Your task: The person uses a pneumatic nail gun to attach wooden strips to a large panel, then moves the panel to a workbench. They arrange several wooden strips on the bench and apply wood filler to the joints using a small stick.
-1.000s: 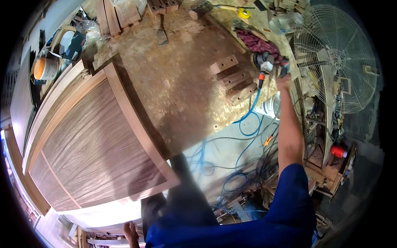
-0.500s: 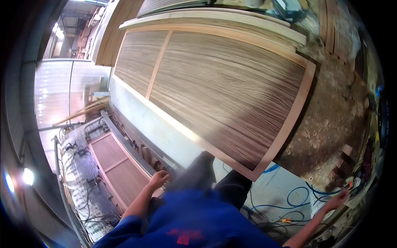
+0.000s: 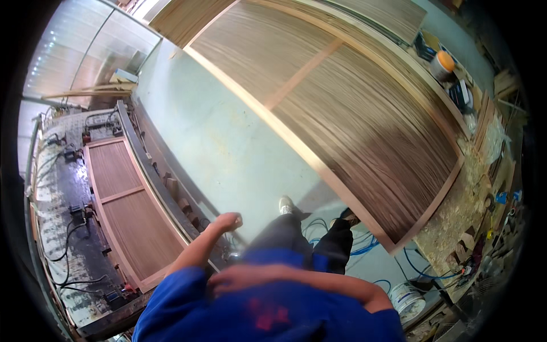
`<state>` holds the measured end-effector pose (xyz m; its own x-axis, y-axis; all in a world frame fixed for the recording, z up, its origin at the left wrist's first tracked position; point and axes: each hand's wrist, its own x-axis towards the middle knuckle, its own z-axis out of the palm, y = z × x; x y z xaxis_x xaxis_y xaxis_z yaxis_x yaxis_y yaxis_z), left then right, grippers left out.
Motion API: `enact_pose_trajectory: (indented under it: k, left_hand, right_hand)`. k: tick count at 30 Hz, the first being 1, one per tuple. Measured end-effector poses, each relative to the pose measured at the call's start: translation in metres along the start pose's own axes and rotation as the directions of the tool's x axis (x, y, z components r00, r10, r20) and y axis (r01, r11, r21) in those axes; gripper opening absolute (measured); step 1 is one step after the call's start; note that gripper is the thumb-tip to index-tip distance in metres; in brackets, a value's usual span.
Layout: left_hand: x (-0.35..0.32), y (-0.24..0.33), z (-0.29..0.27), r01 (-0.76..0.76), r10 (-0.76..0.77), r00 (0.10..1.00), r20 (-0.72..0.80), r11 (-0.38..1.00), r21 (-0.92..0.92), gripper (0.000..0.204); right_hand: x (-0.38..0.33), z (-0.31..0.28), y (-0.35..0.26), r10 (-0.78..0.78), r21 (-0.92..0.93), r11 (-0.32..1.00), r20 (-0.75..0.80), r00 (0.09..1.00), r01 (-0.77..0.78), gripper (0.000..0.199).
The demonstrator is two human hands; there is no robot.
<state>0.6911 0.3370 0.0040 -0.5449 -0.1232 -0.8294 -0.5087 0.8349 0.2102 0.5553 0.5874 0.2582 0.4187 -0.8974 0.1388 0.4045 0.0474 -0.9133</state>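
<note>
My left hand (image 3: 228,221) hangs beside my left leg with its fingers curled in; nothing shows in it. Across the front of my blue shirt lies my right hand (image 3: 245,277), smeared by motion, so its fingers are unclear. To the right is a large wood-grain panel (image 3: 370,119) with a paler wooden frame and one crossbar. A second framed panel (image 3: 145,225) with a crossbar lies at the left on a long clamping bench (image 3: 62,188), among clamps and black hoses. Neither hand touches a panel.
Blue hose (image 3: 364,248) coils on the floor near my feet, by a white bucket (image 3: 407,302). Wood offcuts and tools crowd the bench (image 3: 450,228) at the right. A tub with an orange lid (image 3: 442,64) stands at the far right. Wooden strips (image 3: 91,93) lie far left.
My view has turned so the large panel sits further right and the clamping bench shows more fully. My right hand has swung from the right-hand bench across to my front.
</note>
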Motion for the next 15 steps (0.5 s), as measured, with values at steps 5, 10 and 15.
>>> enact_pose_trajectory:
  k: [5,10,15]
  left_hand:
    - [0.001,-0.036,-0.083,-0.058,0.016,0.96,-0.278,0.988,-0.143,0.033]
    - [0.002,-0.057,-0.139,-0.208,0.057,0.93,-0.364,0.897,-0.391,0.038]
    - [0.059,-0.093,-0.16,-0.246,0.103,0.937,-0.332,0.872,-0.423,0.029]
  right_hand:
    - [0.173,0.061,0.024,-0.023,0.17,0.983,0.49,0.871,-0.07,0.034]
    - [0.225,0.041,0.039,-0.033,0.198,0.978,0.477,0.879,-0.071,0.034]
    - [0.247,-0.012,0.051,-0.072,0.238,0.97,0.435,0.897,-0.038,0.034]
